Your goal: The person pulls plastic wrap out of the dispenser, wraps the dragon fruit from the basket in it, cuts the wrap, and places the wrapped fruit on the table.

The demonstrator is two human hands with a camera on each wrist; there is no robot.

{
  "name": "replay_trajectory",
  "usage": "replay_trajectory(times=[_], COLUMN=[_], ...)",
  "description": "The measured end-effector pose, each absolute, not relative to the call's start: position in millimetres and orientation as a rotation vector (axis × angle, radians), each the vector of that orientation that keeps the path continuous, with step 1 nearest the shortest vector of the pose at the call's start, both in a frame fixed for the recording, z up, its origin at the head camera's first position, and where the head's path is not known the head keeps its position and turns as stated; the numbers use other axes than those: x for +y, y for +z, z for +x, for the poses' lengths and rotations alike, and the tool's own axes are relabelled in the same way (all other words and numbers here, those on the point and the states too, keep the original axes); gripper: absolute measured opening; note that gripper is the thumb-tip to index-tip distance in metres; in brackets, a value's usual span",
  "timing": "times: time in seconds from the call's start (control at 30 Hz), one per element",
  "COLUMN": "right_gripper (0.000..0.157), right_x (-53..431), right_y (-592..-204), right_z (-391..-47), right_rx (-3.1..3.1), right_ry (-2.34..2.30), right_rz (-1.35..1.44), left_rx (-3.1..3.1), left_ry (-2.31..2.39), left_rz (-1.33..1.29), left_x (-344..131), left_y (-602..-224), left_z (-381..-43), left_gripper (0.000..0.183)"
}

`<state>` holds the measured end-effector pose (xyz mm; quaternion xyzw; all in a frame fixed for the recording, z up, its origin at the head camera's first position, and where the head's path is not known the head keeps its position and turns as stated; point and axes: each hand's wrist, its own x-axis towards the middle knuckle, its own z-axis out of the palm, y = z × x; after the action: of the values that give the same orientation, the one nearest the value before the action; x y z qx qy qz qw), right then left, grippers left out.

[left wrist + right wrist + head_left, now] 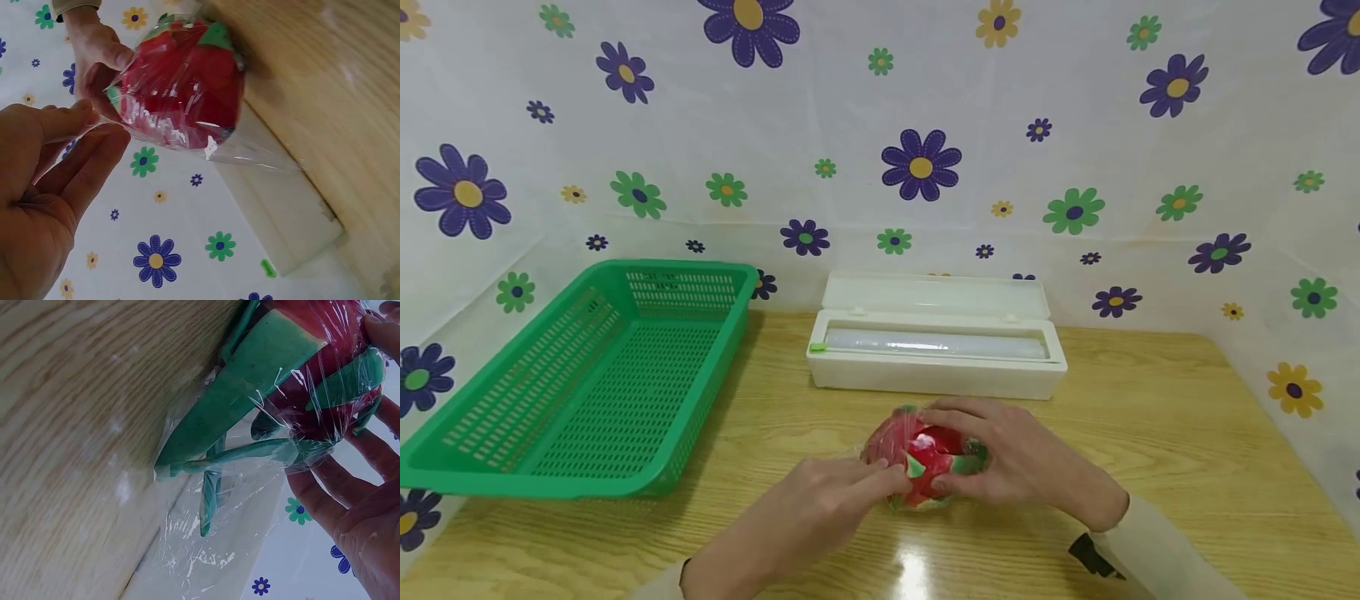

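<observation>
A red dragon fruit (pixel 931 471) with green scales lies on the wooden table, covered in clear plastic wrap (pixel 181 115). My right hand (pixel 1011 454) grips the fruit from its right side, fingers over the top and thumb on the near side. At the fruit's left, my left hand (pixel 838 492) pinches an edge of the wrap between thumb and fingers. Long green scale tips (pixel 240 394) show through the film in the right wrist view, where loose film extends past them. A flap of film also trails off the fruit in the left wrist view.
Behind the fruit stands a white wrap dispenser box (pixel 936 379), its lid (pixel 934 293) raised, with a film roll (pixel 932 343) inside and a green slider (pixel 817 347) at its left end. A green plastic basket (pixel 700 408) sits at the left. Flower-patterned cloth surrounds the table (pixel 1150 417).
</observation>
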<state>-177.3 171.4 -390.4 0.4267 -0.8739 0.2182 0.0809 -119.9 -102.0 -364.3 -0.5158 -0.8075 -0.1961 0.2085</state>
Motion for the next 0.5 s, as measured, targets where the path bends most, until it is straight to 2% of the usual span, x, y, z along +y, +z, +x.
replay_trajectory(times=[0.3,0.5], right_gripper=[0.067,0.080], right_x=[170.0,169.1], right_y=[-389.5,-387.9], right_z=[-176.6,-176.5], right_rx=[-2.630,-2.653], right_ry=[0.636,0.682], right_rz=[1.269,1.245], left_rx=[-2.369,-2.360], left_ry=[-0.444,-0.377], left_rz=[-1.445,-1.424], left_x=[-104.0,-106.9], left_y=[-386.9,-391.0], left_z=[-116.0,-116.5], left_gripper=[0.036,0.037])
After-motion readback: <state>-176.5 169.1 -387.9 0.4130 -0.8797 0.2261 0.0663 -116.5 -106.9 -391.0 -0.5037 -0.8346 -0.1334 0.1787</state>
